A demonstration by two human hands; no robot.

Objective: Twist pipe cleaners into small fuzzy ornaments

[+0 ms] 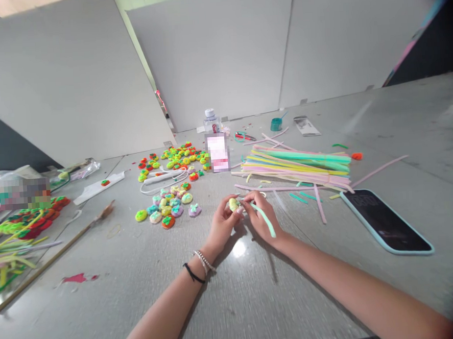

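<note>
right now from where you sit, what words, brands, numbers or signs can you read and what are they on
No text reads in full.
bottle: red lettering, perhaps starting "G", the rest too blurred
phone: faint large characters, too dim to read
pixelated panel: nothing legible
flat packet: any print too small

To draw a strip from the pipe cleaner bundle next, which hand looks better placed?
Probably the right hand, though a mint pipe cleaner lies across it: the pipe cleaner bundle is ahead on its side. The left hand is farther away, holding a pale-yellow piece.
</note>
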